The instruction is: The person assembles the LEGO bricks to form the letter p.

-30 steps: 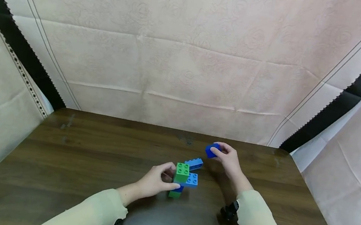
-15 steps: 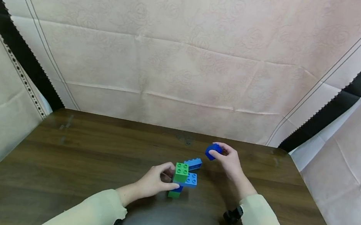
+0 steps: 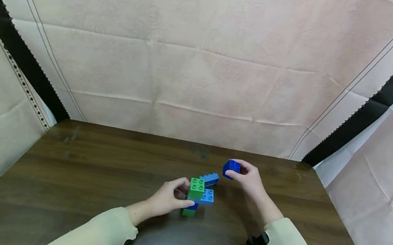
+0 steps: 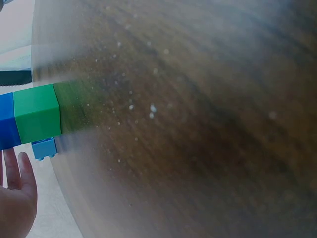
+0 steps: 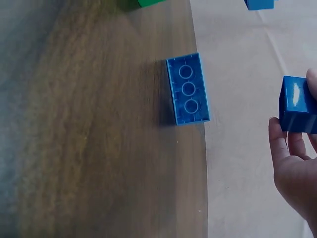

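Observation:
My left hand point(image 3: 166, 199) grips a small stack of building bricks from its left side. On top of it is a green brick point(image 3: 196, 189), above a light blue brick point(image 3: 207, 197) that juts out to the right. Below come a dark blue brick point(image 3: 192, 206) and a lower green brick point(image 3: 188, 213), which the left wrist view shows close up. Thumb and fingers of my right hand point(image 3: 251, 182) pinch another dark blue brick point(image 3: 230, 168) over the table, studs up, apart from the stack. Its side shows in the right wrist view.
A loose light blue brick point(image 3: 209, 179) lies on its side just behind the stack; its hollow underside point(image 5: 188, 89) faces the right wrist camera. The brown wooden table point(image 3: 107, 160) ends at a pale cloth backdrop point(image 3: 195, 80).
The dark blue brick in my right hand has been turned so its studs face up, and has come slightly nearer. My left hand keeps hold of the stack, almost unmoved.

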### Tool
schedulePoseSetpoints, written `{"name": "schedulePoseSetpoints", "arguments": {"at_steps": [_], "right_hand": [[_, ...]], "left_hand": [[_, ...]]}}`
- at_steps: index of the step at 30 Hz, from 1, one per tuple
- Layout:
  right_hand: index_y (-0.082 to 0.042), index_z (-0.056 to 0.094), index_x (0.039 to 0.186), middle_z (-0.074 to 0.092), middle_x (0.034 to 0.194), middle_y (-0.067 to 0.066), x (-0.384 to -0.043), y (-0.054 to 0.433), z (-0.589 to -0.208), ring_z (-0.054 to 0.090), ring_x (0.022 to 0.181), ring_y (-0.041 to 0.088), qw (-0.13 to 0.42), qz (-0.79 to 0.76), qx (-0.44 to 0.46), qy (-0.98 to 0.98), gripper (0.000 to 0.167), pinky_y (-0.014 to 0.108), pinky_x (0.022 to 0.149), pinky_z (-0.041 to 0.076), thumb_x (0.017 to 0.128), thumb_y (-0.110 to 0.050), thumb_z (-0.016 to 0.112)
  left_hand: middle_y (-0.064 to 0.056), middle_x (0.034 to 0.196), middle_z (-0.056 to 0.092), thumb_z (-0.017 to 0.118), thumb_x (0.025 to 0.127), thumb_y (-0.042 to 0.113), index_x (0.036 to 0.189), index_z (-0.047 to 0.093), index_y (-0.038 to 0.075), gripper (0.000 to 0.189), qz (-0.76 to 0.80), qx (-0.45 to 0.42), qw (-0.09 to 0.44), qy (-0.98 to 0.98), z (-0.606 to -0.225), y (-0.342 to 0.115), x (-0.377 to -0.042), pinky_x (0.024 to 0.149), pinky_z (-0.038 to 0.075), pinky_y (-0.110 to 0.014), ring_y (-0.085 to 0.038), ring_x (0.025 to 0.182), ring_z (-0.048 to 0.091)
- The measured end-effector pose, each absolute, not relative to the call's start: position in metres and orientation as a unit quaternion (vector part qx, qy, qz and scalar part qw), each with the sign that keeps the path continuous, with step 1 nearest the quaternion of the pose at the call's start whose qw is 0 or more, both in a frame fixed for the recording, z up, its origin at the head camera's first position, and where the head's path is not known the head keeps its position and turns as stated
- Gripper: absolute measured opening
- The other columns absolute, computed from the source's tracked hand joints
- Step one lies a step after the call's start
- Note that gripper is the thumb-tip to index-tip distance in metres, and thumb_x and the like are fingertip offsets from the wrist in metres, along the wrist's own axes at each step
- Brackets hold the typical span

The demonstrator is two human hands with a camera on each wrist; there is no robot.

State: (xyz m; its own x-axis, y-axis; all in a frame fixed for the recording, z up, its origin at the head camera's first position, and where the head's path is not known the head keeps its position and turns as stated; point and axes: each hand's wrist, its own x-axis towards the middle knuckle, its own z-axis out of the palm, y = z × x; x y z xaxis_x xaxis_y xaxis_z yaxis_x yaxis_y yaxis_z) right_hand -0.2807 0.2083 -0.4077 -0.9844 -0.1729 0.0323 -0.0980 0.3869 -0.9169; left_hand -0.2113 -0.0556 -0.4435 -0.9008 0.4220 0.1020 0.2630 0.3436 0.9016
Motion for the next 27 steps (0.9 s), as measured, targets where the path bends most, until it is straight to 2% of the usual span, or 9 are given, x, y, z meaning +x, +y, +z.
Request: {"name": "schedulePoseSetpoints", "arguments": {"at_steps": [8,18,27], "right_hand": [[0.001,0.053,0.126,0.053,0.126,0.026,-0.271,0.207,-0.405,0.056,0.110,0.032,0.030,-0.549,-0.100,0.830,0.048,0.039,0.089,0.052,0.085,-0.018,0.069],[0.002,0.055,0.122,0.057,0.120,0.026,-0.258,0.202,-0.397,0.059,0.098,0.024,0.025,-0.543,-0.119,0.831,0.048,0.031,0.081,0.054,0.083,-0.019,0.071],[0.000,0.060,0.116,0.061,0.110,0.022,-0.244,0.197,-0.395,0.058,0.089,0.022,0.017,-0.523,-0.173,0.834,0.040,0.026,0.075,0.054,0.081,-0.016,0.072]], "left_hand": [[-0.006,0.100,0.062,0.070,0.084,0.025,0.101,0.054,0.011,0.027,0.537,0.213,0.074,0.813,-0.443,-0.056,-0.212,0.085,0.052,-0.036,-0.017,0.092,0.057],[-0.005,0.100,0.062,0.070,0.084,0.025,0.102,0.054,0.012,0.028,0.534,0.212,0.076,0.815,-0.443,-0.056,-0.212,0.083,0.052,-0.035,-0.017,0.091,0.057],[-0.005,0.101,0.062,0.070,0.084,0.026,0.102,0.054,0.012,0.028,0.532,0.207,0.079,0.817,-0.444,-0.056,-0.213,0.084,0.052,-0.036,-0.016,0.092,0.057]]}}
